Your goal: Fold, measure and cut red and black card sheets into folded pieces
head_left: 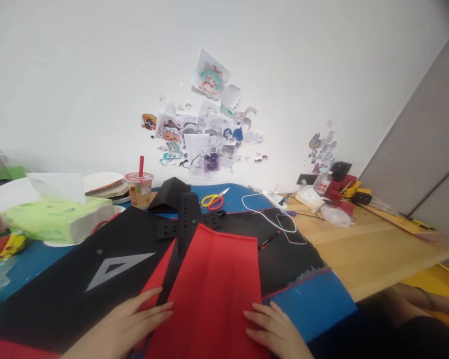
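A creased sheet of red card (219, 284) lies in front of me, its far edge folded into a narrow strip. My left hand (130, 319) rests at its left edge with the fingers stretched out, partly over a narrow pointed red piece (159, 271). On the right edge of the card lie the spread fingers of my right hand (273, 324). Black card (60, 294) stretches out to the left, with a grey set square (115, 267) on it. Beyond the red card sits a black perforated piece (187, 219). The near end of the red card is out of view.
Scissors (215, 199), a drink cup (139, 192) and a tissue pack (60, 219) stand or lie along the back. At right are a pen (269, 240), a phone (292, 230) and a white cable (247, 204). Someone's arm (415, 296) shows at the far right.
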A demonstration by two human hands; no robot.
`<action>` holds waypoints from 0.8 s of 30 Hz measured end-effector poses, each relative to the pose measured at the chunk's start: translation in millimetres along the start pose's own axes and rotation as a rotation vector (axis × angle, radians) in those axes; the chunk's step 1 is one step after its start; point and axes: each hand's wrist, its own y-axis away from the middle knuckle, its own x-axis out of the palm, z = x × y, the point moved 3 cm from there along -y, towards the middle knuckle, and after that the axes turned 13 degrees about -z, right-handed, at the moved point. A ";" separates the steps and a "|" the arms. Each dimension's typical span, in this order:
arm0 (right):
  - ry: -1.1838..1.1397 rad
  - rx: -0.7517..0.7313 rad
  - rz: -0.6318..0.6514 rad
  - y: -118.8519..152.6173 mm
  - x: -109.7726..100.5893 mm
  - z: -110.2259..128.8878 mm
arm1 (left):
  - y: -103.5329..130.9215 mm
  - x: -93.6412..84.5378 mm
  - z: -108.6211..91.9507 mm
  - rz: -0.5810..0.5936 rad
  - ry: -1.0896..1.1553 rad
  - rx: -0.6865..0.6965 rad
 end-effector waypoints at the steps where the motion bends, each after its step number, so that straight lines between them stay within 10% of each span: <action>1: -0.002 0.019 -0.042 4.1 4.6 -2.5 | -7.4 -0.7 0.4 0.040 0.021 0.038; 12: 0.055 -0.047 0.040 8.3 -2.0 -3.6 | -8.3 32.0 -9.6 -0.117 0.205 -0.086; 15: 0.014 0.111 -0.075 1.7 -2.3 -3.7 | -11.3 27.4 -11.3 -0.051 0.194 -0.231; 18: 0.072 0.411 -0.305 1.3 4.7 -6.8 | -13.7 33.1 -19.6 -0.231 -0.027 -0.402; 21: 0.286 0.569 -0.496 4.4 20.3 -1.8 | -17.6 49.4 -42.7 -0.323 -0.212 -0.236; 24: 0.375 0.381 -0.492 -0.1 55.1 19.7 | -21.7 62.5 -67.7 -0.287 -0.213 0.124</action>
